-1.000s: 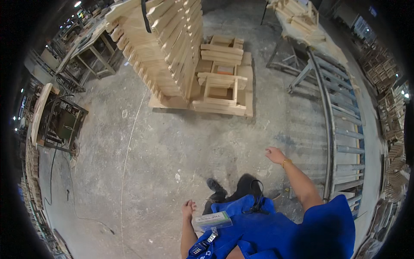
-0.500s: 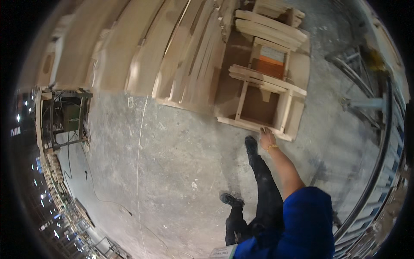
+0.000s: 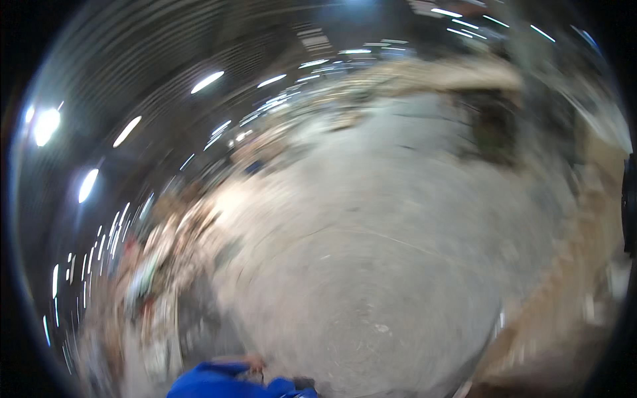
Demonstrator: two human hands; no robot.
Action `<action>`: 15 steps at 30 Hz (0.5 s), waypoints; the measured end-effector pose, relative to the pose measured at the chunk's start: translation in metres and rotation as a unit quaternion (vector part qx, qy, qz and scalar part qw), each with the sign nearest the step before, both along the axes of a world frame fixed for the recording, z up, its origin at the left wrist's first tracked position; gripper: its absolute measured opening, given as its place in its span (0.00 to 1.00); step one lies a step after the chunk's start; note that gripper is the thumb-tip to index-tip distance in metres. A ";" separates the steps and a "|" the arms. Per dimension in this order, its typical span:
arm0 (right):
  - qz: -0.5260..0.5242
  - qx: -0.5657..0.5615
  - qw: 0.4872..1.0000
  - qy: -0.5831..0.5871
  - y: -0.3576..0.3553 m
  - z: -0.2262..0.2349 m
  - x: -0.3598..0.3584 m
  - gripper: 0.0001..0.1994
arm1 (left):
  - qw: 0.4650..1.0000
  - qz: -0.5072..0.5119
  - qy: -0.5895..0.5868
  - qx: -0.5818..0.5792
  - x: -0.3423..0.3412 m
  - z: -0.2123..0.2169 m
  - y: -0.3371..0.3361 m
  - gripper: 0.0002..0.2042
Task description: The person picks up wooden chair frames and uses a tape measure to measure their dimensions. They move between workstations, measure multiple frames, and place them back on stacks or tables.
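At the lower edge, a blue sleeve (image 3: 211,381) comes in on the left side. By it is a small smeared patch of skin, which looks like my left hand (image 3: 254,362). Its fingers are too blurred to read, and whether anything is in them does not show. Concrete floor (image 3: 358,265) lies beyond this hand. My right hand is out of view. No wooden frame shows close to the visible hand.
Blurred stacks of material (image 3: 159,259) line the left side. A dark boxy stand (image 3: 492,126) is at the far right. Along the right edge runs a long pale-brown stack (image 3: 551,292), probably wood. Bright lamps (image 3: 88,185) hang under the dark roof.
The view has swung sharply left and up, and is now smeared. The light wooden frames, and my right hand at one of them, have left the picture.
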State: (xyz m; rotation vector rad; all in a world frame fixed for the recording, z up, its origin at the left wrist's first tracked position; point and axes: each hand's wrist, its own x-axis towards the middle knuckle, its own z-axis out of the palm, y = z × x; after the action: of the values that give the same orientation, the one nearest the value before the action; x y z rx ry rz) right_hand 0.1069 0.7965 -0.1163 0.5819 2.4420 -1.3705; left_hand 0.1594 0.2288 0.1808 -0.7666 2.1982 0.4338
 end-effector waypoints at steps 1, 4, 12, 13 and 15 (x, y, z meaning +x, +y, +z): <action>0.069 0.012 0.997 0.027 -0.019 0.031 -0.035 0.33 | 0.999 0.032 -0.003 0.005 0.034 -0.011 -0.018 0.16; 0.254 0.028 0.964 0.076 -0.124 0.108 -0.102 0.32 | 0.990 0.138 0.008 -0.002 0.121 -0.030 -0.067 0.16; 0.569 0.060 0.818 0.065 -0.459 0.194 -0.111 0.30 | 0.952 0.271 0.104 0.095 0.241 -0.120 -0.108 0.24; 0.585 0.062 0.806 0.060 -0.499 0.201 -0.103 0.30 | 0.923 0.304 0.155 0.180 0.243 -0.122 -0.121 0.26; 0.615 0.075 0.784 0.041 -0.575 0.207 -0.086 0.29 | 0.859 0.315 0.160 0.370 0.232 -0.118 -0.140 0.27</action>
State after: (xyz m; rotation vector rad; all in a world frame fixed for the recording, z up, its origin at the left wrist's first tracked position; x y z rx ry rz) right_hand 0.0211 0.2219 0.0907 -0.9595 2.1431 -0.5979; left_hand 0.3910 0.0889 0.0628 -0.9880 1.7542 1.7213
